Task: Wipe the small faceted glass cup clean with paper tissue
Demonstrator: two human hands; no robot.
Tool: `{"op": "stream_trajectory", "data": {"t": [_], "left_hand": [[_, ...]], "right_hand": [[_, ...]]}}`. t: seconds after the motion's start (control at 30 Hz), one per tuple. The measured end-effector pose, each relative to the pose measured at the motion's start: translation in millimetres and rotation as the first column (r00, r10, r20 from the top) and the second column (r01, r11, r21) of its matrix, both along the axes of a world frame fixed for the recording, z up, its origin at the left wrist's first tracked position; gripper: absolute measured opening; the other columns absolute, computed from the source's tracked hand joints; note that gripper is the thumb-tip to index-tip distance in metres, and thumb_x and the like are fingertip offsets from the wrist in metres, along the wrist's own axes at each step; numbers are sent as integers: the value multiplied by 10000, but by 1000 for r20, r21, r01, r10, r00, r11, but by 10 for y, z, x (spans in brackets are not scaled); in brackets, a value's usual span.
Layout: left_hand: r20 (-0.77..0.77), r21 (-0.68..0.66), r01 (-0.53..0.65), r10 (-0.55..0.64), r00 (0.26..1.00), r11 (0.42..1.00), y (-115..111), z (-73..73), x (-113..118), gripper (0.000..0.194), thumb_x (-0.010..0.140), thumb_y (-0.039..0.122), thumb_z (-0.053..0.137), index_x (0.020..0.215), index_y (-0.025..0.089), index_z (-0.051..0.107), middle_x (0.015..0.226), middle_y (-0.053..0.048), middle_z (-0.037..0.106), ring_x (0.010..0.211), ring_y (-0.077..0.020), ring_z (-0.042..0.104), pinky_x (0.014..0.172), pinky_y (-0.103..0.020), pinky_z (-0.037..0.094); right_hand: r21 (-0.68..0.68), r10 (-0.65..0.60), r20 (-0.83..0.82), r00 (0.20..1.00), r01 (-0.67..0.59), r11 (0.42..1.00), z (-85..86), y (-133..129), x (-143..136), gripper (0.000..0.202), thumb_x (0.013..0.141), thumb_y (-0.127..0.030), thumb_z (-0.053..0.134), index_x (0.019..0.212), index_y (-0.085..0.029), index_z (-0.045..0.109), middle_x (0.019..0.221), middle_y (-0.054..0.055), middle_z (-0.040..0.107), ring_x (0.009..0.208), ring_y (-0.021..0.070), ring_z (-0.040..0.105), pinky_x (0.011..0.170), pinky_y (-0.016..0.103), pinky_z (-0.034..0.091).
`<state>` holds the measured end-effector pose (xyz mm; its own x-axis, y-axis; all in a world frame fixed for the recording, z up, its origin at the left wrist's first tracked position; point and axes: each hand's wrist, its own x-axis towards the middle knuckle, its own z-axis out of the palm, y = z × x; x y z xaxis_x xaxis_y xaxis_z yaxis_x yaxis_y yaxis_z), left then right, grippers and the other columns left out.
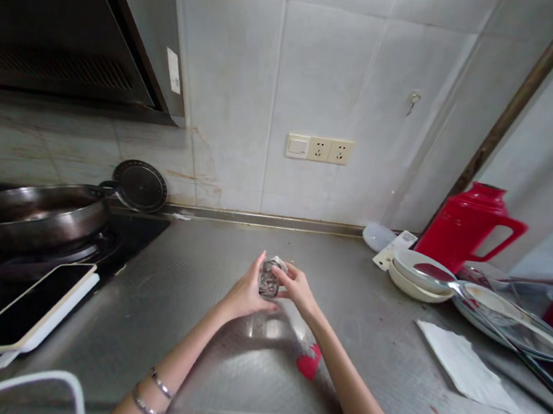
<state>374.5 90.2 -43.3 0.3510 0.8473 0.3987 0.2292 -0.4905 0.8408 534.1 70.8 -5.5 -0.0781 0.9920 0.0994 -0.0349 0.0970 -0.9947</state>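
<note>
A small clear, patterned object (269, 280), perhaps glass, is held between both hands above the middle of the steel counter (211, 246). My left hand (246, 290) is closed round its left side, with two bracelets on the forearm. From the right, my right hand (296, 289) grips it, fingers across its upper part. Below my right wrist lies a red heart shape (308, 361) on what looks like clear plastic, partly hidden by the forearm.
At left, a pan (33, 214) sits on the black stove beside a phone (26, 311) with a white cable. At right are a white napkin (468, 368), stacked bowls (420, 292), plates with utensils and a red thermos (466, 223). Sockets (320, 149) are on the wall.
</note>
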Motion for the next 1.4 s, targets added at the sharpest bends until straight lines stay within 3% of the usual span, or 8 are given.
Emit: {"op": "stream_trajectory", "data": {"t": [0.23,0.4,0.53,0.6,0.67,1.0,1.3,1.4], "left_hand": [[-3,30,-35,35,999,999,-29,31,54,884,565,250,830,1328,250,381,1275,-110,554,1160,-282,545,1004,-437,409],[-4,-2,-6,6,1000,1000,-90,77,84,850,580,210,809,1304,224,364,1145,-102,620,996,-250,622,880,-378,480],[4,-6,-2,2,1000,1000,-97,57,103,854,564,232,824,1285,215,367,1126,-91,619,974,-232,624,862,-340,484],[8,-1,-2,2,1000,1000,-96,54,104,848,563,235,824,1279,212,370,1129,-88,615,968,-223,623,867,-331,480],[-2,9,-6,6,1000,1000,-97,58,103,838,560,218,816,1274,213,377,1128,-82,617,960,-220,623,874,-335,476],[-13,-14,5,-5,1000,1000,-97,31,122,879,550,174,795,1314,198,362,1142,-98,619,989,-243,623,885,-373,480],[71,-2,-20,20,997,1000,-66,47,115,809,551,138,782,1260,211,397,1231,-95,586,1070,-233,598,921,-352,465],[104,3,-4,3,995,1000,-59,54,115,776,560,139,779,1234,214,401,1226,-90,584,1064,-222,596,908,-341,467]], "right_hand": [[-12,24,-69,997,-25,1000,-27,-8,-10,400,785,-511,620,1006,-181,670,929,74,709,747,199,690,473,240,555],[-28,-45,36,998,46,999,-110,89,60,375,828,-528,540,984,-205,647,942,59,705,595,185,683,402,261,521],[271,-326,362,873,236,933,-175,151,188,303,860,-486,512,924,-243,681,871,47,713,649,198,680,527,291,534],[462,-471,389,792,275,843,-176,172,238,291,873,-457,504,891,-242,699,923,65,721,830,232,680,709,344,538],[562,-519,326,790,279,778,-159,187,254,318,892,-440,478,907,-216,703,1006,89,715,964,247,650,843,373,498],[547,-290,281,915,96,832,-72,94,99,371,913,-432,463,867,-160,712,778,55,725,691,181,648,620,245,488],[666,-299,264,917,51,744,-71,-27,7,272,919,-338,476,1012,-238,711,1023,71,734,990,245,678,817,329,537],[651,-288,254,923,57,757,-67,-30,22,269,912,-351,492,978,-225,720,981,78,742,977,252,681,805,330,538]]}}
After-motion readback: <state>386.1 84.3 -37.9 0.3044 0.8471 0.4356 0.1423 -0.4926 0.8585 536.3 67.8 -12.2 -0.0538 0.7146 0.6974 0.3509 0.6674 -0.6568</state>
